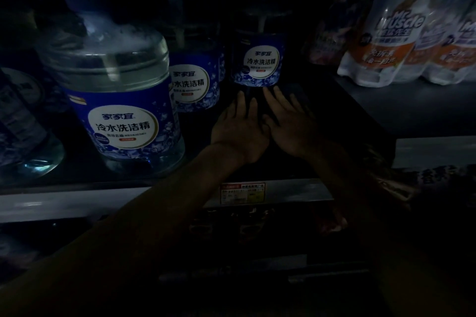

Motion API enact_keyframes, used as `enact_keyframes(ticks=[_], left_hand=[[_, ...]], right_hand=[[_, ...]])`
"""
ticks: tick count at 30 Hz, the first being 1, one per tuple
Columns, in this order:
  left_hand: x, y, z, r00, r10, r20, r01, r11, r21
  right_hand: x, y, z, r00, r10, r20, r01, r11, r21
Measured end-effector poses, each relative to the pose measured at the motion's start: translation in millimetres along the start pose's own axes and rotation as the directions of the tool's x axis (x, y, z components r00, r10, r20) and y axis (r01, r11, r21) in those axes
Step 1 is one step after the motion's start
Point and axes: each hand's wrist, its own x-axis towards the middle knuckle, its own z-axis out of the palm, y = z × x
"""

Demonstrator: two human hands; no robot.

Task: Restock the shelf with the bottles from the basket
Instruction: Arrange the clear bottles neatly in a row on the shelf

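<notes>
Two-handed, reaches into the dim shelf (pixel 77 203), with the left hand (pixel 240 126) and right hand (pixel 288 123) flat side by side, fingers straight and loosely spread, gripping nothing, fingertips close to the base of the rear bottle (pixel 258 59), contact too dark to tell. Faces that bottle upright at the back, a second bottle (pixel 194 82) to its left and nearer, a large front bottle (pixel 116 100) by the shelf edge further left, and white refill packs (pixel 401 33) well apart on the right

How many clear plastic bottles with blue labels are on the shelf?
4: far-left bottle cut by the frame, large front bottle, middle bottle behind it, back bottle at centre. The dark rear may hide more.
</notes>
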Motion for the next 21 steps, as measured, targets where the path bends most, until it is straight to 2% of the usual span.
enact_keyframes(ticks=[8,13,16,21], left_hand=[[6.1,7.0,1.5,0.998,-0.062,-0.009,0.062,0.998,0.013],[5.5,3.7,4.2,0.994,-0.031,-0.108,0.025,0.998,-0.056],[-5.7,9.4,3.5,0.985,-0.019,-0.172,0.017,1.0,-0.014],[-35.7,16.7,-18.7,0.998,-0.013,-0.054,0.016,0.998,0.055]], right_hand=[[9.1,2.2,2.6,1.0,-0.012,-0.012,0.012,1.0,-0.006],[0.5,-1.5,-2.9,0.999,-0.008,-0.044,0.008,1.0,0.015],[-12.4,-4.4,-10.0,0.998,0.007,-0.065,-0.006,1.0,0.016],[-43.1,-15.6,-25.8,0.996,0.046,-0.074,-0.042,0.998,0.048]])
